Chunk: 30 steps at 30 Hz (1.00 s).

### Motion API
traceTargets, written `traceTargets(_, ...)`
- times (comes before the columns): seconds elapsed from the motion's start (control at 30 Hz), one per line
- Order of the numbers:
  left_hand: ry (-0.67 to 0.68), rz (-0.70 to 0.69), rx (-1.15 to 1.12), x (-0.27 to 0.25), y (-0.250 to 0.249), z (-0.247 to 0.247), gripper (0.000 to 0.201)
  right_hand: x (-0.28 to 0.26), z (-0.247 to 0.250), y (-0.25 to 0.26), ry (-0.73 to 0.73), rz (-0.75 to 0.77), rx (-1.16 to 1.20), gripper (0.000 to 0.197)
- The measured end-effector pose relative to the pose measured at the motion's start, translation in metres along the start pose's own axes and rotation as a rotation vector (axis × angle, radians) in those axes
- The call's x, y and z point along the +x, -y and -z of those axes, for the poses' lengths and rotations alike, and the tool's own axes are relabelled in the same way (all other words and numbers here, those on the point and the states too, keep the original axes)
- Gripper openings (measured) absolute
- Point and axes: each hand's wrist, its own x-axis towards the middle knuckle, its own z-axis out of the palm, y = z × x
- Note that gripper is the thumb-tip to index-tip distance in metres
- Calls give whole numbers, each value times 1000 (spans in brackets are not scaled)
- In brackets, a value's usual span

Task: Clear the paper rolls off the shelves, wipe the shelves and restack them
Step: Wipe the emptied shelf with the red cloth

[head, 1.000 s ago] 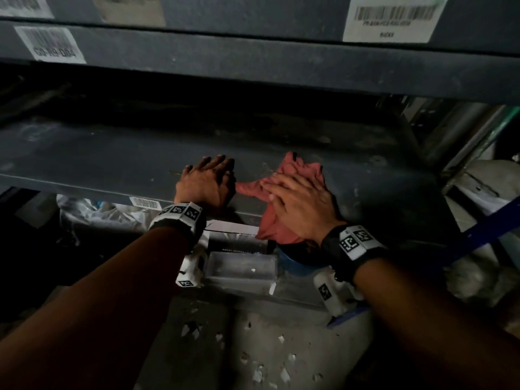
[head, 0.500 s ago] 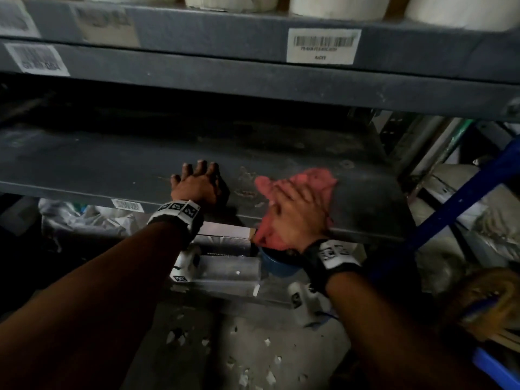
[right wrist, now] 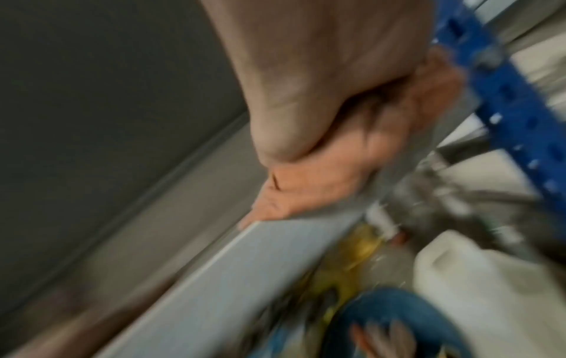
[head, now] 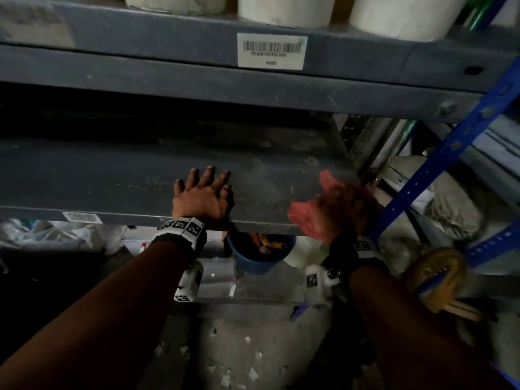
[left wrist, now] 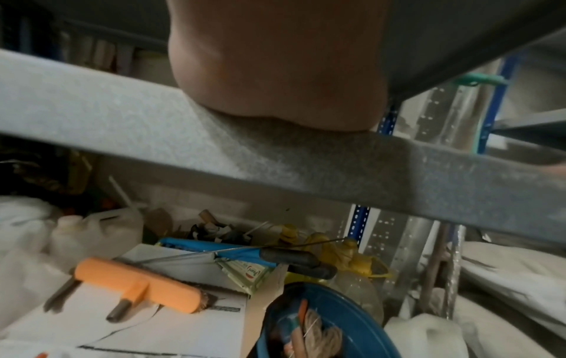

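The grey metal shelf [head: 112, 175] in front of me is bare and dusty. My left hand [head: 202, 192] lies flat on it near the front edge, fingers spread; the left wrist view shows only the heel of that hand [left wrist: 275, 72] on the shelf lip [left wrist: 153, 126]. My right hand [head: 346, 212] is blurred and presses a red cloth [head: 302, 216] onto the shelf's right front corner. In the right wrist view the cloth [right wrist: 321, 184] bunches under my palm [right wrist: 321, 72]. White paper rolls [head: 284, 9] stand on the upper shelf [head: 168, 38].
A blue perforated upright [head: 450, 153] stands just right of my right hand. Below the shelf sit a blue bucket [head: 259, 254] of tools, a cardboard box with an orange roller [left wrist: 137, 283] and a white jerrycan [right wrist: 474, 278]. Paper scraps litter the floor [head: 239, 361].
My right hand has slid the red cloth rightward along the shelf to its right front corner. The left hand stays flat in place. The head view has tilted up, showing the rolls.
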Motion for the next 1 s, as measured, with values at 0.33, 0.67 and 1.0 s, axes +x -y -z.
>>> traceTargets(0.33,-3,-19,26,3,6,-5,62,25,12,-20,-41,-4,-435,65)
traceTargets(0.67,-2,-8,21,3,5,-3,61,29,3,-21,-150,-17,-187,62)
traceTargets(1.0,-14,19,44,4,0,-5,61,80,-5,105,317,257,-155,70)
